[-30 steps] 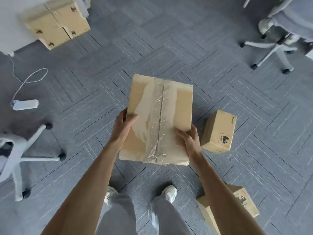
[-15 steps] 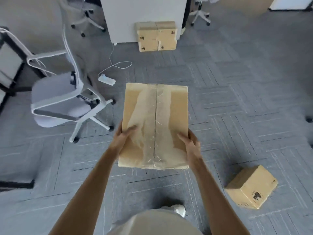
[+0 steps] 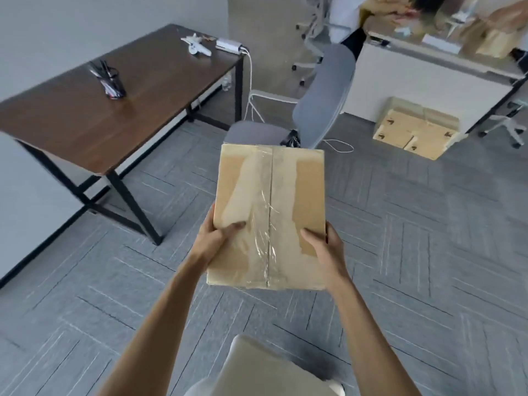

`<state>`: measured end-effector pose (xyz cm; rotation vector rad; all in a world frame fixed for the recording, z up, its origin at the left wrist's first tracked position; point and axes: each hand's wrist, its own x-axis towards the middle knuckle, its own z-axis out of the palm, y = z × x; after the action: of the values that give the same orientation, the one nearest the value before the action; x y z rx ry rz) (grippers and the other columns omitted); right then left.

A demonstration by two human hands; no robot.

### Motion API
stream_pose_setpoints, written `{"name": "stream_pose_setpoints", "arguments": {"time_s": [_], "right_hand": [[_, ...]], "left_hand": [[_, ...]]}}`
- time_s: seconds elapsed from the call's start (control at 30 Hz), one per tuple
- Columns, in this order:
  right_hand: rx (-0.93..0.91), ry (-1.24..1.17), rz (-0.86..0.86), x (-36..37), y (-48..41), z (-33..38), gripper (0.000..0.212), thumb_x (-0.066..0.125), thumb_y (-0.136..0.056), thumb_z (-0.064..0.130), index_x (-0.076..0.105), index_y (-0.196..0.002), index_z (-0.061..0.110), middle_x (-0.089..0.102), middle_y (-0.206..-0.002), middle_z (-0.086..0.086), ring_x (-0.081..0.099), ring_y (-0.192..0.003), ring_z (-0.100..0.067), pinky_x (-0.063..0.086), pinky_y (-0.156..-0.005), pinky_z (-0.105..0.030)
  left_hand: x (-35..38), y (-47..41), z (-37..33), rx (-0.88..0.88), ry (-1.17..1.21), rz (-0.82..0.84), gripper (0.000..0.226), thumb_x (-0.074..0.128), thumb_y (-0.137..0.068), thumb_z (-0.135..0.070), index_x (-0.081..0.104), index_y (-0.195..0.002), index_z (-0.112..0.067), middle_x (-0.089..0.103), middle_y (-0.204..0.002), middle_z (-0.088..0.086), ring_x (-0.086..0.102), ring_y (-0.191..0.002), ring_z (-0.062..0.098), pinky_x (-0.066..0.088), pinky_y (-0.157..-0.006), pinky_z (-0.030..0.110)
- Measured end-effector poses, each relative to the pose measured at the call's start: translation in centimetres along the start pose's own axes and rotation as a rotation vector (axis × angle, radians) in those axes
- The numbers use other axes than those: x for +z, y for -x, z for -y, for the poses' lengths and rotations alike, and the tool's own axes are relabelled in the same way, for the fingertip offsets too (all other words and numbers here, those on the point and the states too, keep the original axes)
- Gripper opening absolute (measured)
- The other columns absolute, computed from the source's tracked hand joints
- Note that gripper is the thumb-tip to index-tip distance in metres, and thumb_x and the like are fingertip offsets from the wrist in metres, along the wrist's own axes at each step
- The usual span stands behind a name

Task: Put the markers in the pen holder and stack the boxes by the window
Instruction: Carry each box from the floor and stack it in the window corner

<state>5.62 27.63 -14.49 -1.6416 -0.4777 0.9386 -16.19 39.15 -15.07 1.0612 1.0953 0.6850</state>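
Box [image 3: 271,195] carried onward — left grip [image 3: 214,242], right grip [image 3: 325,250] clasping.

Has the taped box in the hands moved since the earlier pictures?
Yes. The taped box swung left: the flat carton by the white cabinet, earlier up-left of it, now lies up-right.

Bright enough throughout, softly and evenly lit, with no hard shadows. Glinting in crinkled streaks along the clear tape on the tan cardboard box [image 3: 271,212]. Broad pale sheen across the dark brown wooden tabletop [image 3: 94,110] left of the box, faint soft shade beneath. Brightest and washed out far up and right of the box, around the white cabinet [image 3: 423,81], with detail smeared there. Slightly motion-blurred over the grey patterned carpet [image 3: 428,252]. Bowed by the wide lens toward the edges left of the box. Out of focus at the pale fabric shape [image 3: 257,372] below the box.
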Motion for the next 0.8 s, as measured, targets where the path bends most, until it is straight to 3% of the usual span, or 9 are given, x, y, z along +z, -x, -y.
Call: {"name": "stream_pose_setpoints", "arguments": {"time_s": [0.17,0.33,0.47,0.63,0.8], "right_hand": [[0.004,0.073,0.172,11.2,-2.1,2.0,0.047,0.079,-0.080,0.018,0.063,-0.124,0.023,0.074,-0.110,0.003,0.070,-0.099,-0.016,0.057,-0.080,-0.032],[0.012,0.121,0.391,22.5,-5.2,3.6,0.042,0.077,-0.083,0.019,0.061,-0.120,0.028,0.073,-0.107,0.009,0.069,-0.093,-0.006,0.054,-0.074,-0.023],[0.014,0.209,0.603,32.9,-8.6,3.5,0.044,0.077,-0.082,0.020,0.058,-0.122,0.021,0.071,-0.108,0.005,0.069,-0.091,-0.008,0.054,-0.068,-0.020],[0.000,0.353,0.917,46.2,-10.1,4.1,0.053,0.080,-0.081,0.022,0.054,-0.127,0.018,0.068,-0.108,0.005,0.064,-0.091,-0.003,0.048,-0.058,-0.006],[-0.035,0.507,1.212,57.1,-6.8,3.5,0.062,0.083,-0.077,0.031,0.051,-0.129,0.020,0.066,-0.116,0.000,0.065,-0.098,-0.010,0.051,-0.069,-0.017]], "left_hand": [[-10.0,-1.0,-2.2,0.037,0.067,-0.152,0.056,0.079,-0.078,-0.022,0.053,-0.117,-0.053,0.067,-0.113,-0.007,0.066,-0.099,0.022,0.058,-0.080,0.044],[-18.7,-2.4,-3.3,0.053,0.132,-0.365,0.062,0.080,-0.078,-0.022,0.051,-0.129,-0.043,0.067,-0.114,-0.005,0.066,-0.099,0.022,0.058,-0.078,0.044],[-25.6,-3.7,-3.4,0.072,0.165,-0.595,0.061,0.079,-0.079,-0.023,0.051,-0.131,-0.039,0.069,-0.111,-0.007,0.068,-0.098,0.021,0.056,-0.072,0.034],[-33.1,-2.9,-3.7,0.052,0.207,-0.895,0.055,0.071,-0.085,-0.037,0.048,-0.134,-0.046,0.069,-0.114,-0.013,0.066,-0.102,0.014,0.053,-0.090,0.038],[-38.7,1.6,-2.3,0.021,0.278,-1.153,0.063,0.077,-0.080,-0.037,0.045,-0.135,-0.046,0.068,-0.115,-0.012,0.066,-0.105,0.016,0.050,-0.095,0.044]]}}
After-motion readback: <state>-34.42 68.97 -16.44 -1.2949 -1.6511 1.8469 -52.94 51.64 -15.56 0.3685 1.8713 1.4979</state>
